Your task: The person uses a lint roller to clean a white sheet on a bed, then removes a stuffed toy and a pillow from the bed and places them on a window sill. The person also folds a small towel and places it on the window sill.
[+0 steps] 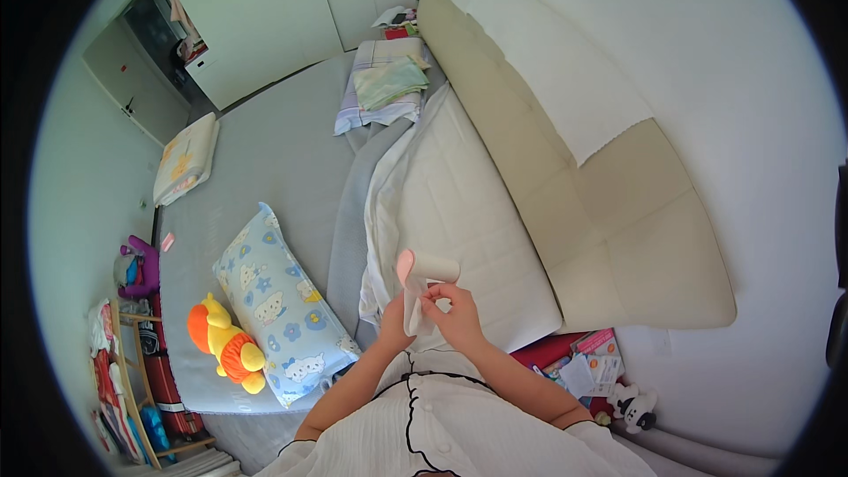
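Observation:
In front of my waist is a lint roller (437,267) with a white paper roll and a pink end. My left hand (396,323) grips it from below, its fingers partly hidden. A loose white paper strip (412,315) hangs from the roll. Thumb and forefinger of my right hand (458,315) pinch at this strip's edge. Beneath and beyond both hands lies a bare cream-white mattress (457,192). The grey bed sheet (285,146) is folded back along the mattress's left side, with a white layer bunched at the fold.
Left on the bed are a blue patterned pillow (285,305), a yellow plush toy (225,344) and a folded quilt (189,159). A folded green cloth (391,83) tops a pillow at the far end. A beige headboard (636,238) borders the right. Books (599,361) lie beside a plush dog (633,407).

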The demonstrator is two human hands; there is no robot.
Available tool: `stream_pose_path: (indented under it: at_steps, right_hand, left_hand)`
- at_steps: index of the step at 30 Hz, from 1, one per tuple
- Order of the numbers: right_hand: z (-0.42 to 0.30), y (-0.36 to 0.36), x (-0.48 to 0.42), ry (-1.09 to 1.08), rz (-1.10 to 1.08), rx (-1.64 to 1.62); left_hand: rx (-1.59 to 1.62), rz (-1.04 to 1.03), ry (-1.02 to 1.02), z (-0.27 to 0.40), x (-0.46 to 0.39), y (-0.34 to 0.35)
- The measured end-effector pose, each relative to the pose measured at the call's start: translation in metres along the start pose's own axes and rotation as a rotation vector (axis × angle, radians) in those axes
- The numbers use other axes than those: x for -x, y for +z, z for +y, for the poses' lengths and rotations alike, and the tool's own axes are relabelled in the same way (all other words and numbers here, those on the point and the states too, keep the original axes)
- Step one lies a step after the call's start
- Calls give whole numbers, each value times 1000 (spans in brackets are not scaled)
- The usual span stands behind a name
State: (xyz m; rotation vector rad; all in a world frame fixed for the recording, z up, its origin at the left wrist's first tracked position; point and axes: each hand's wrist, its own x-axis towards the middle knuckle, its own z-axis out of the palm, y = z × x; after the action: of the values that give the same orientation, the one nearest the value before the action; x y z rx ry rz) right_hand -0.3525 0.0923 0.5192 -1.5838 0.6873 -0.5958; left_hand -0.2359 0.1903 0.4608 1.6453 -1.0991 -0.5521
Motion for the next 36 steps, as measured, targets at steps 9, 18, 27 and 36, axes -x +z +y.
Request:
stream_pose_path:
  at_steps: [9,18,27,36]
  right_hand:
    - [28,3,2,295,113,-197]
    - [53,11,0,522,147,-315]
    - [82,21,15,245,177,65]
    - [130,22,30,260,286,286]
  left_hand:
    - [-110,-103,-123,5,2,10]
    - [-128,-100,-154,-12,13,19]
    - [183,-55,-279,-94,27,35]
    - [264,-203,-381,-202,41,98]
